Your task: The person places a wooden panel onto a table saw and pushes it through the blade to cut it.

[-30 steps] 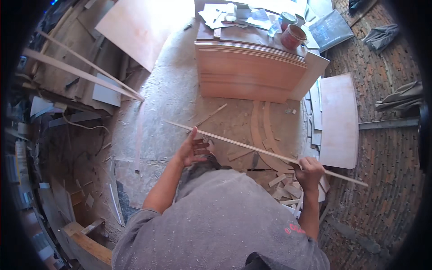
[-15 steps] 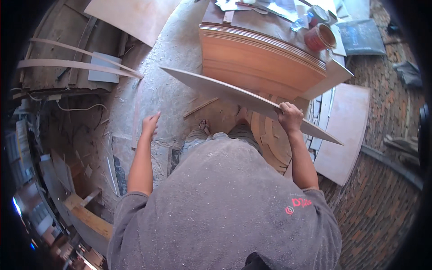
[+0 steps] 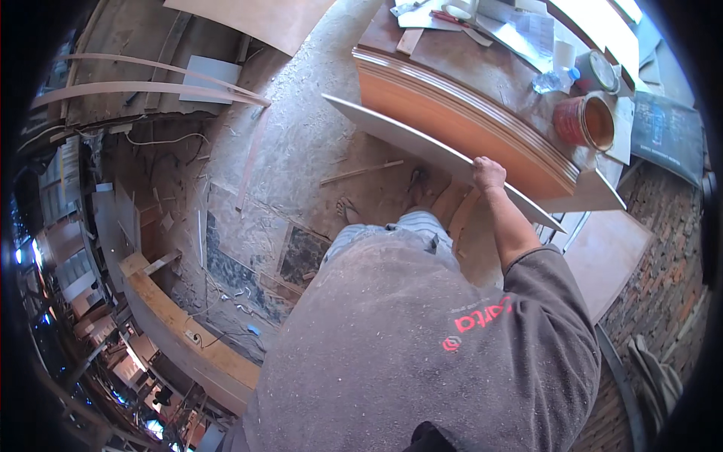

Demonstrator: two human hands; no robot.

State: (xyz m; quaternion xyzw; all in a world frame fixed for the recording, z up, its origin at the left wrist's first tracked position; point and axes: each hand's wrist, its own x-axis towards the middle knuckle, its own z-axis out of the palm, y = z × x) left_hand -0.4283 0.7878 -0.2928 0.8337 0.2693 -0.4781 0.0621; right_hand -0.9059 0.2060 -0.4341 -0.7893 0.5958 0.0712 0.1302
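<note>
My right hand [image 3: 489, 173] grips the upper edge of a thin, flat board [image 3: 422, 145], its fingers folded over that edge. The board stands on edge, slanting from the far left to the near right. It runs close alongside the orange-brown front of a wooden bench [image 3: 452, 109] with a ridged top edge. My left hand is out of view. My feet show dimly below the board, and its lower side is partly hidden by my right forearm.
On the bench top stand a red tin [image 3: 572, 122], a clear plastic bottle [image 3: 556, 80] and papers [image 3: 520, 38]. Long bent wood strips [image 3: 151, 89] jut out at the left. A wooden beam [image 3: 199, 335] lies lower left. A pale panel [image 3: 602, 260] leans at the right, near a brick-patterned surface [image 3: 663, 279].
My left hand has dropped out of view. My right hand has kept its grip on the board, which now sits closer along the bench front. The whole view has shifted and turned.
</note>
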